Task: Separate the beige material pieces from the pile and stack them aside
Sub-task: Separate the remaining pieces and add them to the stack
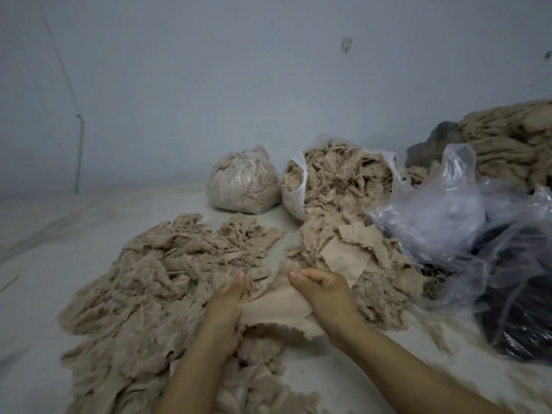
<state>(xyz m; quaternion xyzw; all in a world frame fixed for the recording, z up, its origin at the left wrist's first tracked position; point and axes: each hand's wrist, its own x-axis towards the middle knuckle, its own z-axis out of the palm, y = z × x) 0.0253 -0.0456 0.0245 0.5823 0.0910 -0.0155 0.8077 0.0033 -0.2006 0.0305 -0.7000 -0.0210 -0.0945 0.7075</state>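
A smooth beige fabric piece (276,306) is stretched between my two hands in the lower middle. My left hand (228,306) grips its left edge and my right hand (324,291) grips its right edge with curled fingers. To the left spreads a broad layer of frayed beige pieces (167,276). To the right lies a loose pile of beige pieces (355,258), spilling from an open white bag (291,186) that is lying on its side.
A tied clear bag of beige scraps (243,182) stands at the back. Crumpled clear plastic (442,216) and a dark bag (519,309) lie at the right, with a tall beige stack (513,138) behind. The white surface (59,234) reaches the wall.
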